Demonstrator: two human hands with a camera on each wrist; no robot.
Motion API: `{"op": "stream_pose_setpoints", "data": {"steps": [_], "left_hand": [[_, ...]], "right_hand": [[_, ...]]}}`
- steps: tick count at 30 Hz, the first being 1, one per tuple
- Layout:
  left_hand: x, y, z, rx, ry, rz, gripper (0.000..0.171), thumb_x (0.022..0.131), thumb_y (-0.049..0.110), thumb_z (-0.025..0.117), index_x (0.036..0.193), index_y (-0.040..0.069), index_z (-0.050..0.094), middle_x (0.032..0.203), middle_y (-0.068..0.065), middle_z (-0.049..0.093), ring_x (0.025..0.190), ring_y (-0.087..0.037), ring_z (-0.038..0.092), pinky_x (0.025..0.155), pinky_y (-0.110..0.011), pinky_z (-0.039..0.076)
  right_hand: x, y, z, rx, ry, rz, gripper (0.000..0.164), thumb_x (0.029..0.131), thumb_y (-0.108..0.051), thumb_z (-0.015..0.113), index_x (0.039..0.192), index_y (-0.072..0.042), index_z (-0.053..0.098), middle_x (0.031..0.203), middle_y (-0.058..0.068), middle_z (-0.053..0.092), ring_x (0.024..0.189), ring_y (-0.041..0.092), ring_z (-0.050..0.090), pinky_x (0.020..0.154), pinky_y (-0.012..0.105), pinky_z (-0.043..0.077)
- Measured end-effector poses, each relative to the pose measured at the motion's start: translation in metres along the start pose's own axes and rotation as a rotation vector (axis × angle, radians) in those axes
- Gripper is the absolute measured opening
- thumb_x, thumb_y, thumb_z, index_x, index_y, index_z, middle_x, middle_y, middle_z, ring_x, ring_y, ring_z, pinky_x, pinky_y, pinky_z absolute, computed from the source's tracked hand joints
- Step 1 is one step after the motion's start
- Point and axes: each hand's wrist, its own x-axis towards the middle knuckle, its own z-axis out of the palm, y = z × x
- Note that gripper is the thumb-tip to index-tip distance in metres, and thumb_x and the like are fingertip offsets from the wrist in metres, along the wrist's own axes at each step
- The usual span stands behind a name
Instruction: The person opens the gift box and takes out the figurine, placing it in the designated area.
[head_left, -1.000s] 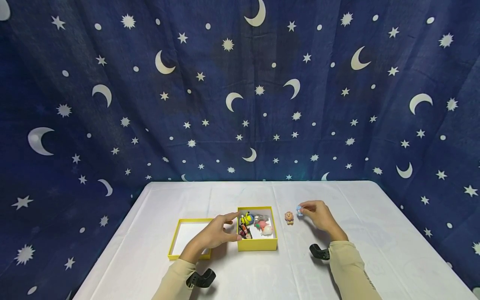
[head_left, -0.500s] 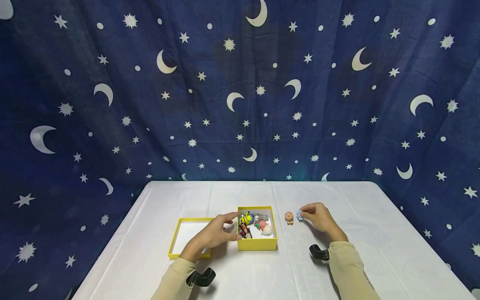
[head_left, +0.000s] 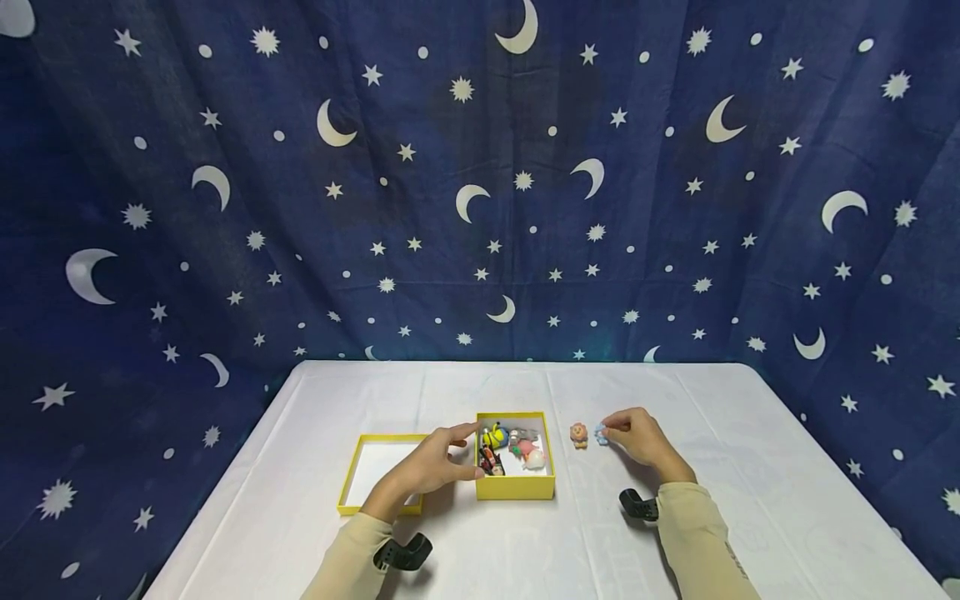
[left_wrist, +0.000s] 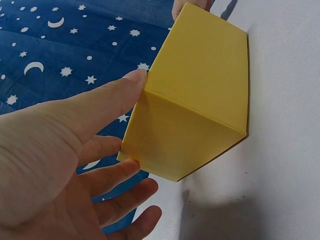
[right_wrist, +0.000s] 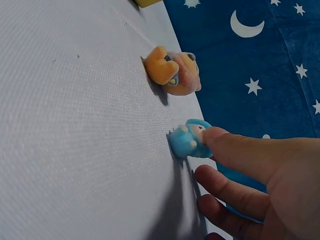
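A small blue figurine (right_wrist: 185,140) stands upright on the white table, its head pinched between the thumb and fingers of my right hand (head_left: 636,435). Just left of it stands an orange-brown lion-like figurine (head_left: 578,435), apart from the blue one. My left hand (head_left: 431,465) touches the left side of an open yellow box (head_left: 514,488), thumb at the near corner and fingers extended along the wall. Inside the box lie a yellow-and-blue figurine (head_left: 493,437), a grey one (head_left: 522,435), a pink-and-white one (head_left: 531,455) and a dark red-and-black one (head_left: 491,461).
A yellow-rimmed box lid (head_left: 363,475) with a white inside lies left of the box, partly hidden behind my left hand and forearm. A dark blue curtain (head_left: 480,233) with moons and stars hangs behind the white table (head_left: 750,500).
My right hand has lowered slightly with the blue figurine, which now stands on the table beside the orange-brown one. My left hand stays at the box.
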Motion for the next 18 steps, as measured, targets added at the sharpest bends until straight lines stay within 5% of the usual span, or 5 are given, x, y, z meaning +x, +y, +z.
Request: {"op": "stream_pose_setpoints", "data": {"steps": [18], "left_hand": [[-0.0004,0.0019,-0.0005,-0.011,-0.005,-0.007,0.074,0.089,0.015,0.078,0.153,0.002,0.043,0.16,-0.018,0.041,0.14,-0.047,0.045,0.109,-0.058,0.045]], "right_hand": [[0.0012,0.0016,-0.004,0.025,0.025,-0.024,0.029,0.089,-0.01,0.074,0.113,0.006,0.072,0.104,0.021,0.074,0.091,0.027,0.067,0.076,0.034,0.051]]}}
